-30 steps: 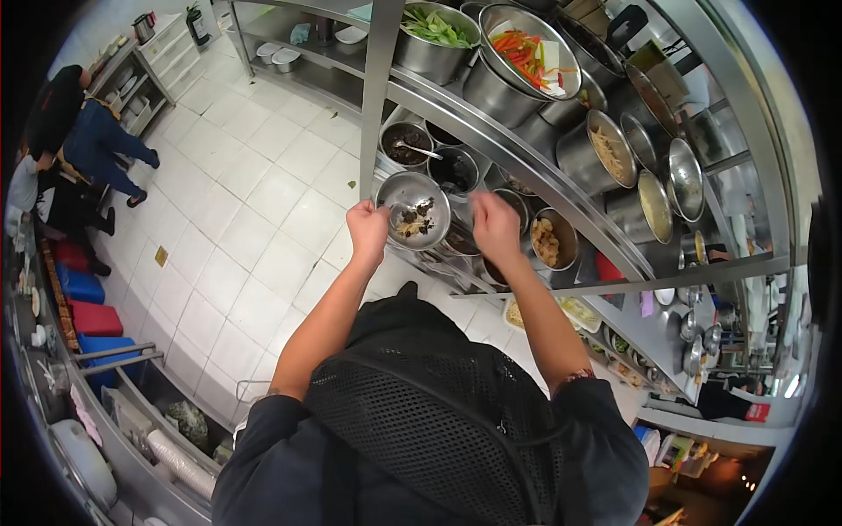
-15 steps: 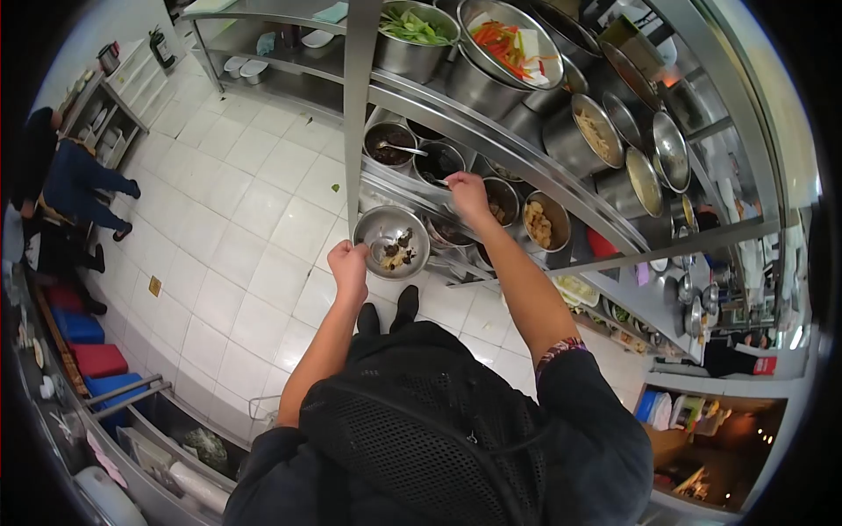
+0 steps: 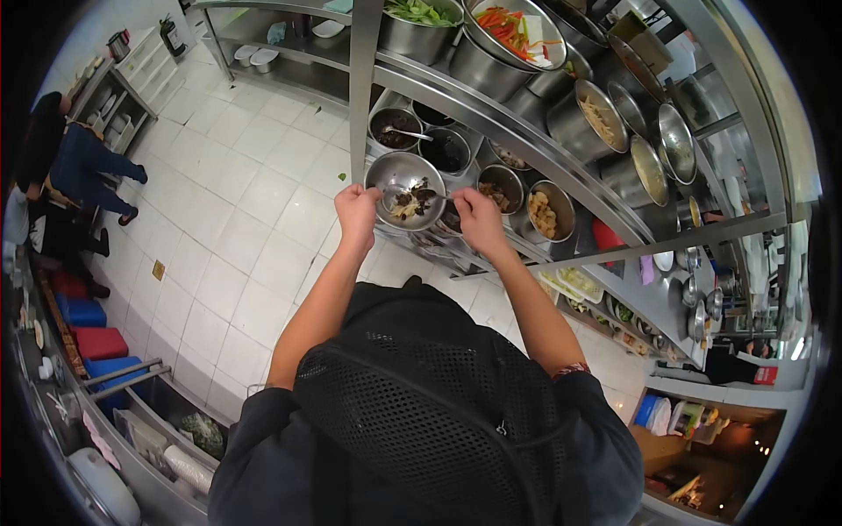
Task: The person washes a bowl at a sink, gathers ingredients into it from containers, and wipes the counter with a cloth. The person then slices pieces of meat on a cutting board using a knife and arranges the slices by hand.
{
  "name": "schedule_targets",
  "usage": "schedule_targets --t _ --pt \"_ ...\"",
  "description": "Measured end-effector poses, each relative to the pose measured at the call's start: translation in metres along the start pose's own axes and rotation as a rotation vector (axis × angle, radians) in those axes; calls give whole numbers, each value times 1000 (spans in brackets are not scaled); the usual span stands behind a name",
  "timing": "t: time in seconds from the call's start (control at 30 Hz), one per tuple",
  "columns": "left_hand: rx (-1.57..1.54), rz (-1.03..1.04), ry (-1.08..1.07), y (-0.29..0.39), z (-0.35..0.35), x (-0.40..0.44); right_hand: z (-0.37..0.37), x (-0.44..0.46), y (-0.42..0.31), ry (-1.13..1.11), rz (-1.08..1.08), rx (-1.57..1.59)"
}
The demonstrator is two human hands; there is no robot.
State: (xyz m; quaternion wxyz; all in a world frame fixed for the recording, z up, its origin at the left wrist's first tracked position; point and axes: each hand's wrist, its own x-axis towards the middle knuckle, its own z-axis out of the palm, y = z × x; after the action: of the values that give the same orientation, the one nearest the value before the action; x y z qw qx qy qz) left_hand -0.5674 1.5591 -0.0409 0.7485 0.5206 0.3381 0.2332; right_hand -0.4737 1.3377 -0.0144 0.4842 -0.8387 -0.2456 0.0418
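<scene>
A round steel mixing bowl (image 3: pixel 388 173) hangs over the edge of the lower counter. Pinched at its near-left rim is my left hand (image 3: pixel 356 213), fingers closed. Inside the bowl lie pale shreds and dark pieces of food (image 3: pixel 409 207). My right hand (image 3: pixel 480 219) grips the handle of a spoon (image 3: pixel 441 196), whose head reaches into the bowl among the dark pieces. Just beyond the bowl stand a pot of dark sauce with a spoon in it (image 3: pixel 395 129) and a pot of black contents (image 3: pixel 445 151).
Pots of brown pieces (image 3: pixel 501 190) and yellowish chunks (image 3: pixel 542 216) stand right of my hands. A steel shelf (image 3: pixel 491 110) above carries bowls of cut vegetables (image 3: pixel 509 33). A metal post (image 3: pixel 360 96) rises beside the bowl. Other people (image 3: pixel 83 171) stand far left on the tiled floor.
My left hand has lifted the bowl up and right, closer to the sauce pots. My right hand has come back from the black pot, bringing the spoon into the bowl.
</scene>
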Motion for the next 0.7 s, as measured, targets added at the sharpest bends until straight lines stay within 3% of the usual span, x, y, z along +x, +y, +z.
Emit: schedule_targets --t 0.03,0.1,0.2,0.27,0.4,0.5,0.6,0.67,0.7 --pt "-23 -6 -28 1 2 0 -2 -5 -4 -81 95 -178" --pt "-43 -15 -28 4 3 -4 4 -5 15 -56 119 -67" --pt "-58 -26 -21 -10 4 -8 0 1 23 118 -44 82" --pt "-62 -16 -30 -20 13 -5 -17 15 25 34 584 715" --pt "-54 -30 -23 -42 24 -18 -12 48 14 93 651 815" --pt "-14 -8 -18 -50 23 -42 -11 30 19 145 578 652" --pt "61 -88 -140 -80 24 -73 -16 -40 87 170 315 534" --pt "202 -149 -293 -122 29 -93 -19 -115 108 455 169 137" --pt "262 -181 -357 -147 35 -103 -24 -156 123 437 350 226"
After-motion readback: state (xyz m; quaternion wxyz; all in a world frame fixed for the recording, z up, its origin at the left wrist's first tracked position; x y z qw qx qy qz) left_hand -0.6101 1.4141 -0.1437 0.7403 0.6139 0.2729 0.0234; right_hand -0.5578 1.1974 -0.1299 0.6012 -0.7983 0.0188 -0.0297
